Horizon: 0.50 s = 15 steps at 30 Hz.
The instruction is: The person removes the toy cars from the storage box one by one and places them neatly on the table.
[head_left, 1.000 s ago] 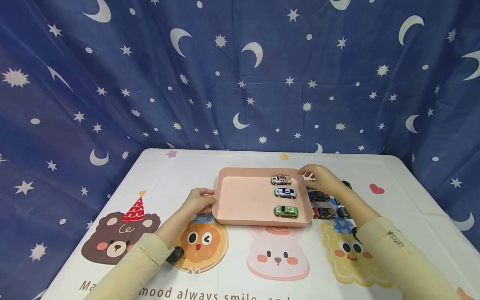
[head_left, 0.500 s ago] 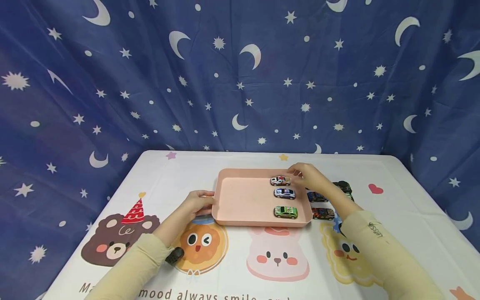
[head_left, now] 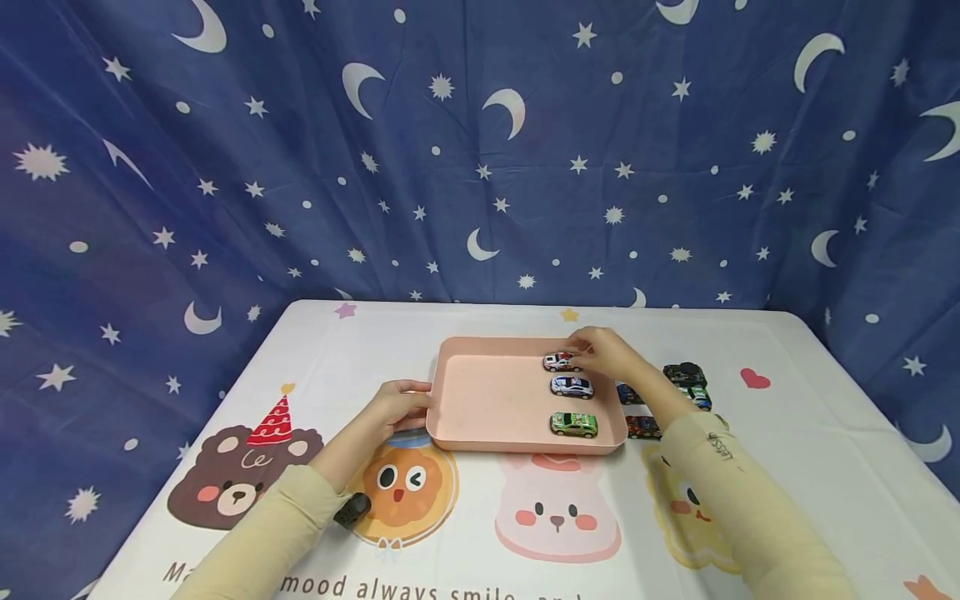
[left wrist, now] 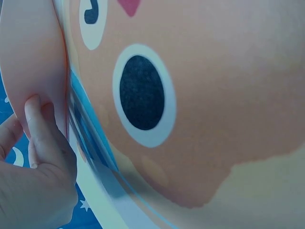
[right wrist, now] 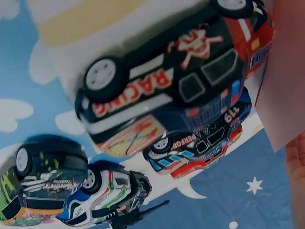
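A shallow pink tray (head_left: 487, 445) lies on the table. Along its right side sit three toy cars: a white-and-red car (head_left: 557, 361) at the back, a white-and-blue car (head_left: 572, 387) in the middle and a green car (head_left: 573, 424) in front. My left hand (head_left: 397, 407) holds the tray's left wall; in the left wrist view its fingertips (left wrist: 34, 107) lie against the pink side. My right hand (head_left: 606, 353) reaches over the back right corner, thumb and fingers around the right end of the white-and-red car and hiding it. Only a strip of that hand shows in the right wrist view.
Beyond the tray's right wall stand several more toy cars, including a dark racing car (right wrist: 176, 86), a car marked 119 (right wrist: 200, 143), a white car (right wrist: 102, 193) and a dark-and-green car (right wrist: 47, 176). A starry blue curtain (head_left: 420, 167) hangs behind the table.
My right hand has moved left from the tray's right rim, over the corner to the white-and-red car. The left hand, the tray and the cars have stayed in place.
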Tool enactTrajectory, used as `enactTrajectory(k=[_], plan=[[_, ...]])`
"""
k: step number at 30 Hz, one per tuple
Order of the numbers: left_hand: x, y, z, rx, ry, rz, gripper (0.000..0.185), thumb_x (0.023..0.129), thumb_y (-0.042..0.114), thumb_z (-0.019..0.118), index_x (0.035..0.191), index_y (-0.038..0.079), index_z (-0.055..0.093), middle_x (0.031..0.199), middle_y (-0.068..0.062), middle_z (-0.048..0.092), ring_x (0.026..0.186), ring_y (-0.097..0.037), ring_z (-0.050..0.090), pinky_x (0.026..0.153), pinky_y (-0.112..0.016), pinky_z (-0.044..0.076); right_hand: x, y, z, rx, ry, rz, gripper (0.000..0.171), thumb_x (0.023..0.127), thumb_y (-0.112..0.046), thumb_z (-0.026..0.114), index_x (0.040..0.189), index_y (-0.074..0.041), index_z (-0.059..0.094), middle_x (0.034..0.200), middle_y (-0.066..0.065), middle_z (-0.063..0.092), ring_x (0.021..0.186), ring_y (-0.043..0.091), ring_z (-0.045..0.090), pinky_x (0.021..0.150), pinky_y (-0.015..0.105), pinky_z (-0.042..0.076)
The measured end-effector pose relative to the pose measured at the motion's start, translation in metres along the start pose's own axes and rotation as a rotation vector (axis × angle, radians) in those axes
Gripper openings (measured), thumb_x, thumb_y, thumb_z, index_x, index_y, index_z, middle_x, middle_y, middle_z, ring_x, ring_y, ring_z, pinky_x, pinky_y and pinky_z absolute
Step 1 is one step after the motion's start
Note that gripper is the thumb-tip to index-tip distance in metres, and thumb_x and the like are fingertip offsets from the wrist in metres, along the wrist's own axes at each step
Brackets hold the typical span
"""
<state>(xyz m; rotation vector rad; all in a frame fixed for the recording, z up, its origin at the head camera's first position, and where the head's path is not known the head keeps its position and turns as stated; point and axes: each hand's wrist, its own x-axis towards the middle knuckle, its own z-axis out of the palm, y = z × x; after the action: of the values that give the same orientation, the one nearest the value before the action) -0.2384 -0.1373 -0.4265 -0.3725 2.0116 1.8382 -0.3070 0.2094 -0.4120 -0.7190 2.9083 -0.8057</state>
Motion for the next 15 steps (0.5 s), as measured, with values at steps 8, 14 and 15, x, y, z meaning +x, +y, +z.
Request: enactTrajectory(k=[8,14,15], plan=[[-0.001,0.000,0.000,-0.006,0.000,-0.003,0.044,0.086,0.001,0.062,0.129,-0.004,0.050,0.083,-0.002,0.067,0.068,-0.007,0.065,0.055,-0.018,0.058,0.005,0.000,0.007,-0.054,-0.029,0.002,0.029,0.085,-0.007,0.068,0.111,0.006,0.062,0.105,0.021,0.065,0.099,0.034,0.062,0.085,0.044,0.055],[0.001,-0.001,-0.001,0.009,0.000,-0.002,0.044,0.084,0.003,0.065,0.126,-0.002,0.053,0.089,-0.004,0.068,0.071,-0.009,0.066,0.058,-0.019,0.058,0.008,-0.001,0.012,-0.107,-0.042,0.004,0.026,0.084,-0.008,0.069,0.106,0.005,0.064,0.095,0.015,0.066,0.086,0.025,0.061,0.077,0.039,0.055],[0.002,-0.002,-0.002,0.012,-0.003,0.001,0.044,0.083,0.003,0.066,0.125,-0.001,0.054,0.089,-0.005,0.068,0.072,-0.009,0.067,0.059,-0.019,0.059,0.009,-0.002,0.012,-0.120,-0.043,-0.001,0.025,0.084,-0.008,0.069,0.105,0.005,0.065,0.093,0.015,0.066,0.084,0.025,0.060,0.077,0.039,0.054]])
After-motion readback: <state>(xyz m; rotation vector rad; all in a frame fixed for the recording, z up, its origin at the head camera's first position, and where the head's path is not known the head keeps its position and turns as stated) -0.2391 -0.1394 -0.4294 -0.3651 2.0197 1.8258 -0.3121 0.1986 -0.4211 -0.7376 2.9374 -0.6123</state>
